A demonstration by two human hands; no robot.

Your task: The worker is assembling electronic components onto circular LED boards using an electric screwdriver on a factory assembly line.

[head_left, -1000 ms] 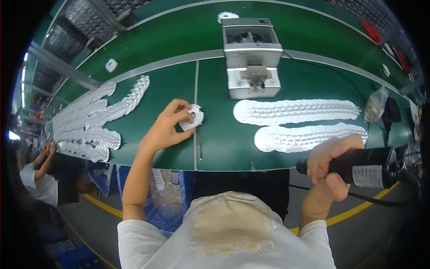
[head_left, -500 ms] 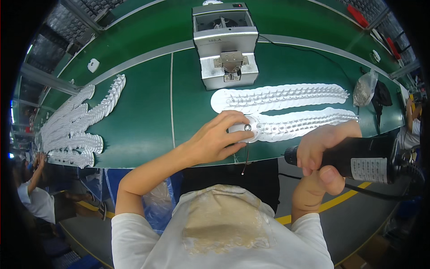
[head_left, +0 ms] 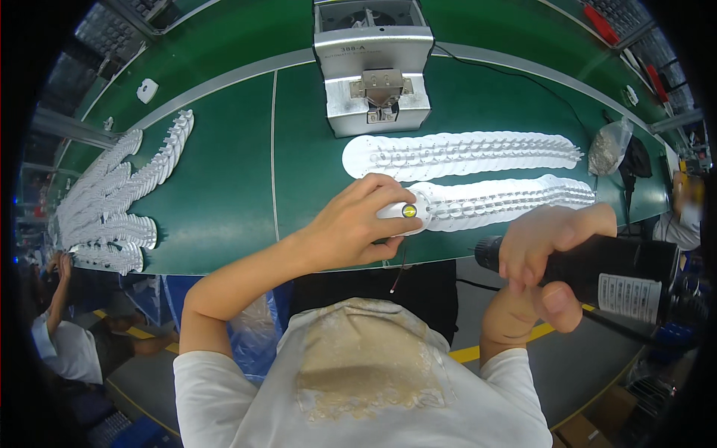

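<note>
1. While laid out across the green desk [head_left: 224, 187], two long overlapping rows of white plastic parts [head_left: 463, 153] to the right of centre, and about five fanned rows [head_left: 112, 201] at the far left; single pieces too many and too closely lapped to count.
2. Judged as work partway along: rows on both sides, one piece in hand, no telling which rows are finished.
3. One grey machine [head_left: 373, 67] at the back of the desk, just behind the upper right row.
4. One black power screwdriver [head_left: 597, 269], gripped by the right hand [head_left: 545, 254] with fingers wrapped shut round the body, held off the near desk edge.
5. One clear bag [head_left: 609, 145] of small bits at the right end of the rows.
6. One white part with a yellow centre [head_left: 407, 211], pinched under the curled fingers of the left hand [head_left: 351, 231], resting at the near end of the lower right row.
7. One stray white piece [head_left: 147, 89] far back left, well apart.
</note>
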